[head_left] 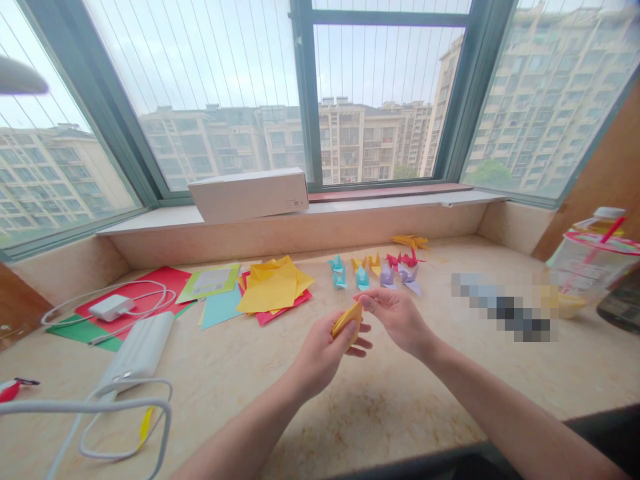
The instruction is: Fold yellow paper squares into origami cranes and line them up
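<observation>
Between thumb and fingers, my left hand (327, 350) grips a folded piece of yellow origami paper (349, 321), held above the counter. My right hand (397, 317) pinches the upper right tip of that same paper with thumb and forefinger. Just beyond my hands stand several small folded paper cranes: blue ones (363, 279), yellow ones (375, 263), purple ones (387, 275) and red ones (400, 260). A loose stack of yellow paper sheets (273, 283) lies to the left of the cranes, with red sheets under it.
On the left lie a white power bank (143, 343), a charger (111, 307) with cables, and red paper (167, 283). At right stands a plastic cup (580, 270) with a red straw. A white box (250, 195) rests on the sill. Yellow folded pieces (410, 241) lie behind the cranes.
</observation>
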Motion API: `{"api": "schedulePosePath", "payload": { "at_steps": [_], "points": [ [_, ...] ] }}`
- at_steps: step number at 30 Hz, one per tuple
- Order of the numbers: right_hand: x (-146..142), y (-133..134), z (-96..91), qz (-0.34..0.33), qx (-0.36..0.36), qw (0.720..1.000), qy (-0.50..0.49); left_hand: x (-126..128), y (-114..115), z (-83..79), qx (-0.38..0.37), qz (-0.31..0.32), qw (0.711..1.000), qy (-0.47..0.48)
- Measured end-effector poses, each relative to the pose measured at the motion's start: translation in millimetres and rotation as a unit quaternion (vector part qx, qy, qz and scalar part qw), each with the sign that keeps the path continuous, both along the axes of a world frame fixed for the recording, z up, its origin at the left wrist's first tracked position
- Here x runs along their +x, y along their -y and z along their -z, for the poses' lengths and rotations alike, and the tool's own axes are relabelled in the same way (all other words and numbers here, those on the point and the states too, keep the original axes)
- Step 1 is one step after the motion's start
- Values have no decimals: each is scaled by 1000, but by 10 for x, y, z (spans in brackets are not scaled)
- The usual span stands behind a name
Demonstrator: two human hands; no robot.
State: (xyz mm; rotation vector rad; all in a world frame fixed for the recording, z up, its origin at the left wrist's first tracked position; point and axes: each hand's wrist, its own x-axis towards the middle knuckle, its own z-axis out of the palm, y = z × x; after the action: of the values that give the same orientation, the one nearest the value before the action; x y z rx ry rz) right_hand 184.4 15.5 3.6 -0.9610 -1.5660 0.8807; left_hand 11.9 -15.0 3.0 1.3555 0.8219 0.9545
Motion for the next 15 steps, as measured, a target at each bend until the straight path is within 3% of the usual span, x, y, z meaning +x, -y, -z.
{"api": "schedulePosePath", "payload": {
  "at_steps": [7,15],
  "points": [
    [9,9,-42,-44,-27,999,17,-3,-9,19,5,-18,1000,-9],
    [25,-36,-69,-20,-50,993,-103,5,15,4,-20,-17,1000,3]
  ]
}}
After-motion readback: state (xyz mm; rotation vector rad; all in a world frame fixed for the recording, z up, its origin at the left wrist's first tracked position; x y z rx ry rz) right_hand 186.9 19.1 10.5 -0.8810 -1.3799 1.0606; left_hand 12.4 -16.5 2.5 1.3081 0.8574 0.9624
